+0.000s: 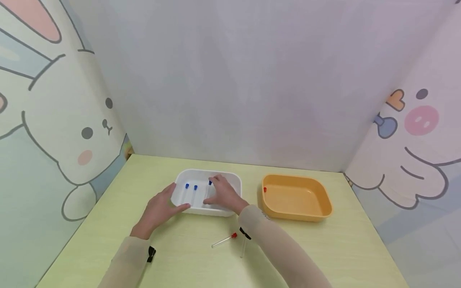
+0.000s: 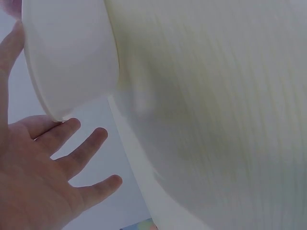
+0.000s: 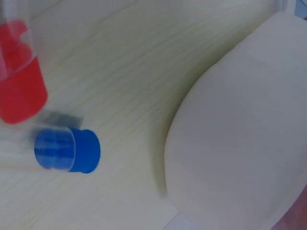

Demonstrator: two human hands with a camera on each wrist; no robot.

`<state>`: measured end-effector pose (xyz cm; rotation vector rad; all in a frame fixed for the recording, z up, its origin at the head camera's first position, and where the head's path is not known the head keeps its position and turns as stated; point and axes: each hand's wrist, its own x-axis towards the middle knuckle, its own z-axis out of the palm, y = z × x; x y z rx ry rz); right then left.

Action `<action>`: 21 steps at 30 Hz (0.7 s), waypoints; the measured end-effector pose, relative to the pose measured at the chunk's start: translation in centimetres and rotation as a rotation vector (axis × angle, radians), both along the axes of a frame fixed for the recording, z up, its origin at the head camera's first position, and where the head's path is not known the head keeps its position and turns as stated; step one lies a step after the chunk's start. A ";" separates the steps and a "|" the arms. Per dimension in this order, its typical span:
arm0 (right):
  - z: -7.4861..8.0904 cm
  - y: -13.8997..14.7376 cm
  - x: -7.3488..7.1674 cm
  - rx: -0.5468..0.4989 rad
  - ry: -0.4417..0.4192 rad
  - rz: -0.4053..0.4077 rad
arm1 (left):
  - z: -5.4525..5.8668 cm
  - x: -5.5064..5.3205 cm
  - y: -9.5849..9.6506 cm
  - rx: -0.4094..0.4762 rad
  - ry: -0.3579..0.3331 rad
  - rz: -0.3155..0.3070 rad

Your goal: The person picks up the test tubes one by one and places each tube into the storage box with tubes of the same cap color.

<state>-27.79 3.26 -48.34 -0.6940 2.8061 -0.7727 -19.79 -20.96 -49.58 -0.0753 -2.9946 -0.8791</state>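
A white tray (image 1: 235,184) holds clear tubes with blue caps (image 1: 195,187). My left hand (image 1: 159,208) steadies the tray's left side, thumb at the front rim and fingers at the left end. Its fingers (image 2: 84,153) are spread and fairly straight in the left wrist view. Inside the tray, my right hand (image 1: 224,194) reaches over the rightmost tube, fingertips right at its blue cap (image 1: 210,183) and thumb well apart near the lower end. The right wrist view shows only the tray's outer wall (image 3: 240,129), with the right fingers hidden.
On the table before the tray lie a red-capped tube (image 1: 224,241) and a blue-capped tube (image 3: 86,151), partly under the right sleeve in the head view. An orange tray (image 1: 295,217) stands at the right, with a red cap (image 1: 265,189) at its left side.
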 end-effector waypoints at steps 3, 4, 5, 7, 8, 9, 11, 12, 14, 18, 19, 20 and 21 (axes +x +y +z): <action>-0.4 -0.3 -0.1 0.032 0.008 0.006 | 0.0 -0.1 0.0 -0.009 0.012 -0.006; -0.5 -0.4 -0.1 0.041 0.012 0.008 | 0.0 -0.1 0.0 -0.010 0.014 -0.007; -0.6 -0.4 -0.1 0.049 0.014 0.010 | 0.0 -0.1 0.0 -0.008 0.013 -0.005; -0.7 -0.6 -0.2 0.065 0.018 0.014 | 0.0 -0.2 0.0 -0.010 0.013 -0.004; -0.8 -0.7 -0.2 0.072 0.017 0.015 | 0.0 -0.2 0.0 -0.012 0.015 -0.006; -0.8 -0.7 -0.2 0.076 0.013 0.015 | 0.0 -0.2 0.0 -0.010 0.013 -0.005; -0.9 -0.8 -0.1 0.083 0.003 0.014 | 0.0 -0.3 0.1 -0.008 0.011 -0.004; -0.9 -0.8 -0.1 0.088 -0.003 0.013 | -0.1 -0.3 0.0 -0.010 0.012 -0.005; -1.0 -0.9 -0.1 0.095 -0.011 0.014 | -0.1 -0.3 0.0 -0.014 0.015 -0.006; -1.3 -0.9 -0.1 0.103 -0.008 0.031 | -0.2 -0.2 -0.1 -0.023 0.017 -0.006; -1.4 -0.9 -0.2 0.106 -0.005 0.036 | -0.2 -0.3 -0.1 -0.025 0.019 -0.007; -1.5 -0.9 -0.2 0.108 0.000 0.040 | -0.2 -0.3 -0.1 -0.025 0.020 -0.007; -1.6 -1.0 -0.2 0.111 0.001 0.043 | -0.3 -0.3 -0.2 -0.024 0.021 -0.007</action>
